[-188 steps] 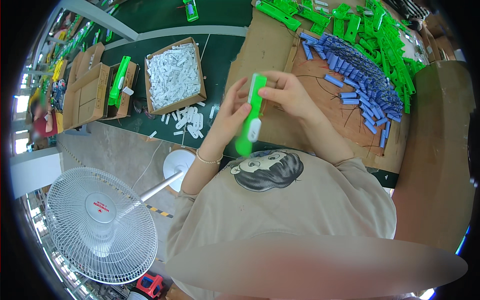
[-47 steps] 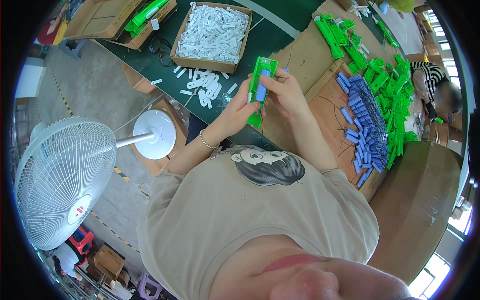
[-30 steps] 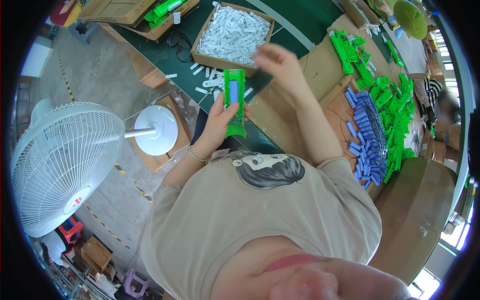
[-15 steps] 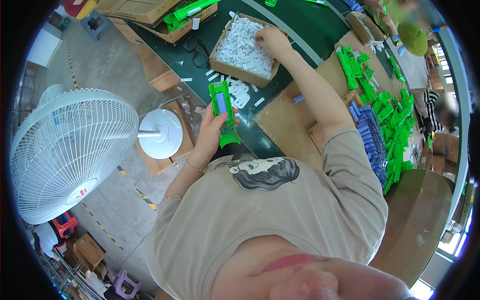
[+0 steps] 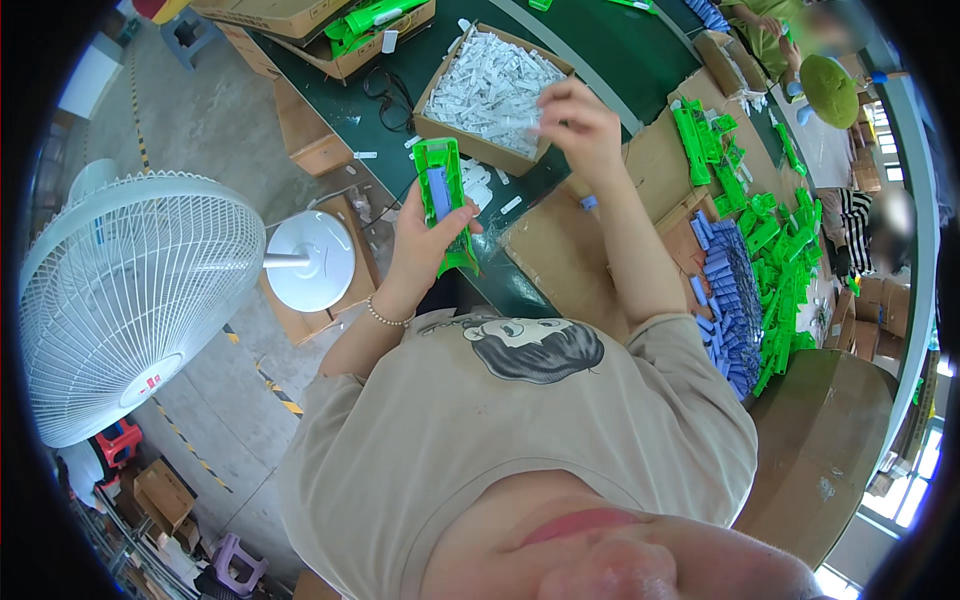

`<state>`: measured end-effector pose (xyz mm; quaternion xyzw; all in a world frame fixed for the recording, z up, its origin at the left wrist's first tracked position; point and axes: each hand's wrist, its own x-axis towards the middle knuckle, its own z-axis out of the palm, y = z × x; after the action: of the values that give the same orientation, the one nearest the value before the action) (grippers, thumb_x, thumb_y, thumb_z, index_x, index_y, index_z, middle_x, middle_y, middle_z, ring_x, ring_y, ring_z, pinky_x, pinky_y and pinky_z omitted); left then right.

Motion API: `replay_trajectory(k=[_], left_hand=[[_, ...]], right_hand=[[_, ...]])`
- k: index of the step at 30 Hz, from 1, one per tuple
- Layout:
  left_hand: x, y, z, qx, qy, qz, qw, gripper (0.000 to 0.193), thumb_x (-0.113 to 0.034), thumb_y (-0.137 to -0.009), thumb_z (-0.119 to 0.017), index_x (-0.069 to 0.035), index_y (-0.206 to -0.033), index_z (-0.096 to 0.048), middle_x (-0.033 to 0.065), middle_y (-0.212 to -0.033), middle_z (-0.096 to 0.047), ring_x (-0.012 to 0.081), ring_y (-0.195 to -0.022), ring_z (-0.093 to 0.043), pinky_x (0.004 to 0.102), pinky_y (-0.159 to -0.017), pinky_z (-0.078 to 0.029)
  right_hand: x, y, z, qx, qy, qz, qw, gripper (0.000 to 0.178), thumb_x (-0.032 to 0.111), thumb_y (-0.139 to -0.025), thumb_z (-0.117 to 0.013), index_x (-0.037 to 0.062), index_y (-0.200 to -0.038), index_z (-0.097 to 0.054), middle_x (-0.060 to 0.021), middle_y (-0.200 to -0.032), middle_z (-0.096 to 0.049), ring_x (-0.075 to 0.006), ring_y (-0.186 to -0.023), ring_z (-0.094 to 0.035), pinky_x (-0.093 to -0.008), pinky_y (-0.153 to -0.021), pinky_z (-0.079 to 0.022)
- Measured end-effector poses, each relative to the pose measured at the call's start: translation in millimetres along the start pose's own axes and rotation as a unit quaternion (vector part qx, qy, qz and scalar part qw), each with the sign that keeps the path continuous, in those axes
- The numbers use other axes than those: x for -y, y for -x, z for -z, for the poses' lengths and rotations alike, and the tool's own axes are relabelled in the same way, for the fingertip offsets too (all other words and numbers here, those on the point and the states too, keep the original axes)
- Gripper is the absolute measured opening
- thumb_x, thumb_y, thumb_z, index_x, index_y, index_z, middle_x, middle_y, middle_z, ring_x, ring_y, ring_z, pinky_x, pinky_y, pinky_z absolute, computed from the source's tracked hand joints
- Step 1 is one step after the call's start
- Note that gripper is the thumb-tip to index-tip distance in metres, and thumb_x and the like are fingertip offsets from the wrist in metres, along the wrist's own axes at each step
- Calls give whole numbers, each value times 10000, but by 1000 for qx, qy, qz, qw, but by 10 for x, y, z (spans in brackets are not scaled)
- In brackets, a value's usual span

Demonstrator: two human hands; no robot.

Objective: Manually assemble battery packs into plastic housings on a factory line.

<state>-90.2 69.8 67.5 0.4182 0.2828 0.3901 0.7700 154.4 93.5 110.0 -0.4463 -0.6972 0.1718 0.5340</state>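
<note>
My left hand [image 5: 428, 238] is closed around a green plastic housing [image 5: 437, 160], which stands lengthwise in the grip, its hollow side showing. Inside it lies a blue cylinder [image 5: 438, 192]. My right hand [image 5: 583, 128] is over the right edge of an open cardboard box [image 5: 480, 152] heaped with small white plastic pieces [image 5: 490, 85]. Its thumb and fingers are drawn together, and a motion-blurred white piece [image 5: 521, 124] appears at their tips. More flat white parts [image 5: 478, 188] lie on the green table just beyond the housing.
At right are blue cylinders [image 5: 732, 300] and a long heap of green housings [image 5: 785, 285]. A white fan [image 5: 145, 300] stands close on the left. Black-framed glasses [image 5: 388, 98] lie beside the white pieces' box. Another person's hand [image 5: 768, 25] works at far right.
My right hand has risen out of the white pieces and moved right and toward me. My left hand still holds the green housing, now slightly turned and shifted a little.
</note>
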Motion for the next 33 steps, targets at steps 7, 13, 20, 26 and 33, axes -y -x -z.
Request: replay_trajectory(k=[7,13,20,26,33], left_hand=[[-171,-51,-267,22,7,-111,994,438,50,-763,-638,-8,-1153,-447,105,-1036,-590,155,-873,-604,284,-739,-508],[-121,-48,-381,17,-70,-70,995,497,58,-766,-600,-2,-1208,-379,139,-1020,-587,194,-875,-621,319,-782,-510],[-68,-51,-390,27,-77,-45,996,477,37,-764,-616,-3,-1189,-401,122,-995,-587,190,-844,-617,311,-781,-499],[-5,-97,-363,48,-287,-68,954,461,-27,-818,-622,-15,-1226,-407,87,-1003,-582,134,-868,-579,272,-766,-478],[153,-32,-416,128,-275,19,953,352,-147,-910,-541,-16,-1198,-386,83,-877,-570,128,-726,-563,275,-629,-464]], right_hand=[[437,555,-313,-48,-242,-123,961,181,-83,-643,-743,7,-763,-642,-85,-902,-583,-167,-837,-543,-273,-725,-431],[510,713,-287,-50,-157,-213,963,124,15,-742,-707,21,-830,-621,-32,-838,-594,-116,-769,-537,-252,-683,-425],[655,630,-122,77,20,-185,979,78,66,-787,-670,21,-826,-619,-34,-757,-608,-130,-692,-584,-254,-635,-428],[531,746,-46,-13,-73,-277,958,159,144,-817,-672,-11,-790,-650,-39,-656,-594,-92,-621,-526,-258,-547,-411],[476,714,-74,13,-31,-320,947,214,183,-822,-674,-27,-795,-650,-30,-595,-565,-77,-562,-467,-257,-522,-387]])
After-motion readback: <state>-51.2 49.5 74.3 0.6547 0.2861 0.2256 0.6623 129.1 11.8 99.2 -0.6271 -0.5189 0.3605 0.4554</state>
